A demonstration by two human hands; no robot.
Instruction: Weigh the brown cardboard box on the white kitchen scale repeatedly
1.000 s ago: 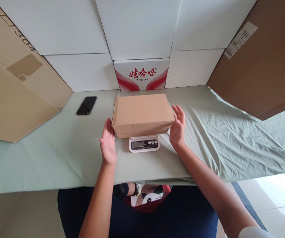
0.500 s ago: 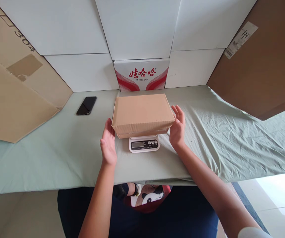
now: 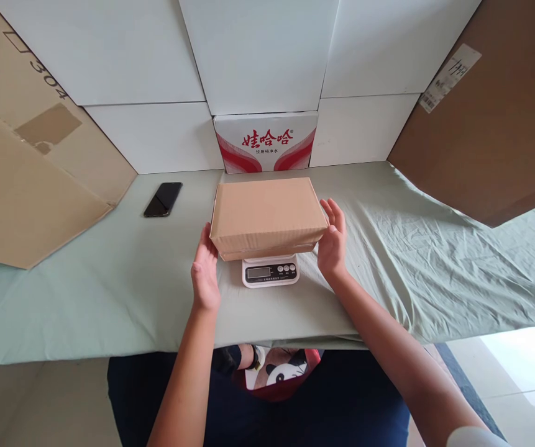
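Our open left hand and right hand flanked the box on the scale, gripping nothing.

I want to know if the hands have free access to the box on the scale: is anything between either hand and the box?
Nothing visible. The left hand and right hand flank the cardboard box on the scale, fingers at its ends; only bare green cloth lies nearby.

A plain brown cardboard box, closed and level, sat on a small white scale near the desk's front edge.
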